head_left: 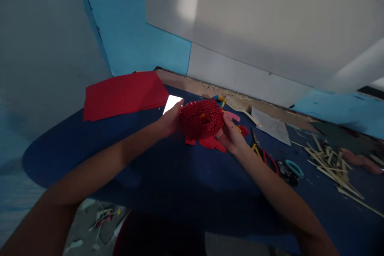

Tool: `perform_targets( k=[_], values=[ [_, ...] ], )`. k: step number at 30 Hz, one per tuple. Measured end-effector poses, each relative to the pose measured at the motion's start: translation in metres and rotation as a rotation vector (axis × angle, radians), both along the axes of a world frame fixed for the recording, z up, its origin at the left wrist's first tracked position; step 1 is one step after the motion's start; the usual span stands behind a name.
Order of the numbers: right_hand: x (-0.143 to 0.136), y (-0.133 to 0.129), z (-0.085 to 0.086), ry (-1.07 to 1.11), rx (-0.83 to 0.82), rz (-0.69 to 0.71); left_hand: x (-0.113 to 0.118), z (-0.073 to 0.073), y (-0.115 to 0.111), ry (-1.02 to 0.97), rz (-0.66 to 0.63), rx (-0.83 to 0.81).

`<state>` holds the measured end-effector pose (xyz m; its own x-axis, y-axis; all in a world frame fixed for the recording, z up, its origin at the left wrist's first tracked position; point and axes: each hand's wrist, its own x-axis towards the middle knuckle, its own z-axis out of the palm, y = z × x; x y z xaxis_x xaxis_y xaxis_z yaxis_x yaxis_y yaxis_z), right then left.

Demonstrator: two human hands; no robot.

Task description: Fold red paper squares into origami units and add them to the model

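Between my two hands is a rounded red folded-paper piece point(201, 119), its surface made of many small pointed units, with a yellow speck near the middle. My left hand point(172, 119) grips its left side, close to a bright white-screened phone point(172, 104). On its right side my right hand point(231, 135) holds it with thumb and fingers. Red paper strips point(211, 143) lie below the piece on the dark blue table point(180, 176). Part of each hand's fingers is hidden behind the piece.
A stack of red paper point(126, 95) lies at the left. To the right are a pale hairbrush point(240, 106), a white sheet point(270, 125), scissors point(270, 162), a teal ring-shaped thing point(294, 169) and a pile of thin sticks point(333, 164). A wall point(246, 64) stands behind the table.
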<state>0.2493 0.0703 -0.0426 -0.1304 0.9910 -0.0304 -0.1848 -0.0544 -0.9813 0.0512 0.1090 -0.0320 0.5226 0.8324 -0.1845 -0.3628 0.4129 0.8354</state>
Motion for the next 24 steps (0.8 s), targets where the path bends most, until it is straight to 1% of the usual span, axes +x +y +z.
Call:
perform_targets(
  k=[2, 5, 8, 11, 16, 18, 20, 22, 23, 24],
  values=[
    [0.002, 0.0, -0.003, -0.005, -0.023, 0.02, 0.0, 0.001, -0.001, -0.068, -0.024, -0.11],
    [0.002, -0.001, -0.007, 0.057, -0.083, 0.034, 0.001, 0.004, -0.004, -0.101, -0.035, -0.163],
    [0.001, -0.002, -0.009, 0.126, -0.135, 0.021, 0.004, 0.009, -0.008, -0.119, -0.013, -0.188],
    [-0.002, -0.004, -0.01, 0.136, -0.156, 0.022, 0.005, 0.012, -0.01, -0.114, -0.004, -0.19],
    [0.0, -0.003, -0.005, 0.086, -0.107, 0.014, 0.001, 0.006, -0.007, -0.135, -0.008, -0.171],
    [0.004, 0.0, -0.001, 0.07, -0.069, -0.04, -0.002, 0.004, -0.007, -0.183, -0.01, -0.148],
    [0.009, 0.005, 0.005, 0.082, -0.042, -0.147, -0.004, 0.003, -0.008, -0.23, -0.035, -0.135],
    [0.014, 0.012, 0.011, 0.115, -0.017, -0.257, -0.005, 0.004, -0.009, -0.245, -0.112, -0.124],
    [0.017, 0.015, 0.015, 0.126, -0.007, -0.268, -0.005, 0.005, -0.009, -0.231, -0.162, -0.105],
    [0.019, 0.017, 0.019, 0.122, 0.0, -0.248, -0.004, 0.006, -0.009, -0.193, -0.211, -0.068]
  ],
)
